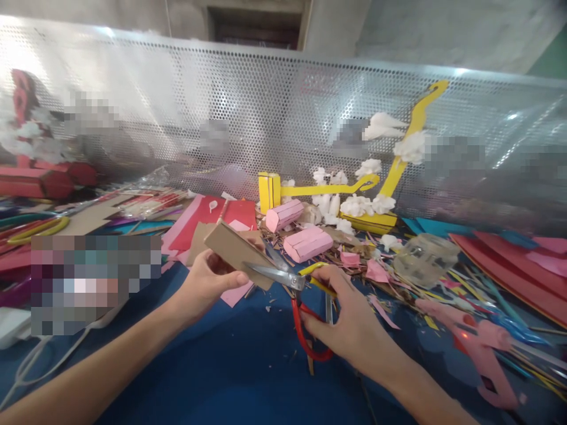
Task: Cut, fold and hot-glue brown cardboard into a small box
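In my left hand [217, 280] is a narrow piece of brown cardboard [237, 251], pinched between thumb and fingers and held tilted above the table. My right hand [341, 310] grips a pair of scissors [296, 295] by its red and yellow handles. The scissor blades are parted, with one blade lying across the near face of the cardboard by its right end. Just beyond the cardboard lie two pink paper-covered blocks [308, 243]. A red sheet [212, 221] and pink paper sit behind my left hand.
A pink glue gun [478, 342] with a glowing light rests at the right. Yellow shapes with white flowers [354, 188] stand against a perforated metal screen [274, 118]. Paper scraps, a clear tape roll [425, 258] and red sheets [518, 271] lie on the blue table [221, 372].
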Demonstrator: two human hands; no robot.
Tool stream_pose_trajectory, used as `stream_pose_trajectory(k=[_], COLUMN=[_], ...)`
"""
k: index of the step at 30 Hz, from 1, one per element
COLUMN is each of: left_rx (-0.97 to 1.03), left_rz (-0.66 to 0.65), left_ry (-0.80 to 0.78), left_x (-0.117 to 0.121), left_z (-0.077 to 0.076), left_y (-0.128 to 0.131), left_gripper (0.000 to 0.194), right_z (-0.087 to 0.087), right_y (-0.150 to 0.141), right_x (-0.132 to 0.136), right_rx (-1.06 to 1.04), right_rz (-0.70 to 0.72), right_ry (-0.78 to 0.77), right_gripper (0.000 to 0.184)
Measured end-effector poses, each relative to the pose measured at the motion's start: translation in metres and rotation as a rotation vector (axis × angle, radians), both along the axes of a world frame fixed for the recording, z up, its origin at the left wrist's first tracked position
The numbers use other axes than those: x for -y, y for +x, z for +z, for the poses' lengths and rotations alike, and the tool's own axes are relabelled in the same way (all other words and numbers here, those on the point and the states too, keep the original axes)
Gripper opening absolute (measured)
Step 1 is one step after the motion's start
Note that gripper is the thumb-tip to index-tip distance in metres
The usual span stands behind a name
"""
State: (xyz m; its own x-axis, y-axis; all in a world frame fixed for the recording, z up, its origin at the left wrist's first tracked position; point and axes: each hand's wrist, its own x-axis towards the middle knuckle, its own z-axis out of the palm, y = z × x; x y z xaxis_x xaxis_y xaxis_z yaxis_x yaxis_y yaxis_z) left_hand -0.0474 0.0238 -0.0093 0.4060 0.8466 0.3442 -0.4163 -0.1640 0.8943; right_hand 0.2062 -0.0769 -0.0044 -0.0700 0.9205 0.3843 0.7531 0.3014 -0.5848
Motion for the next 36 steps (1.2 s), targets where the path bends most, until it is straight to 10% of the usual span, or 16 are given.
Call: stream_pose_trajectory(k=[28,36], left_rx=[-0.014,-0.019], left_rz=[0.002,0.022], left_ry=[-0.009,0.003], left_x=[-0.0006,-0.0001], left_z=[0.0002,0.0002], left_y=[-0.0038,-0.0015], left_gripper=[0.049,0.045], right_z=[0.0053,0.0043], right_y=[0.0027,0.0008], right_x=[-0.0001,0.0021], right_rx=[-0.013,0.045], right_rz=[-0.026,-0.114], right_ry=[0.026,-0.036], right_gripper=[0.027,0.070])
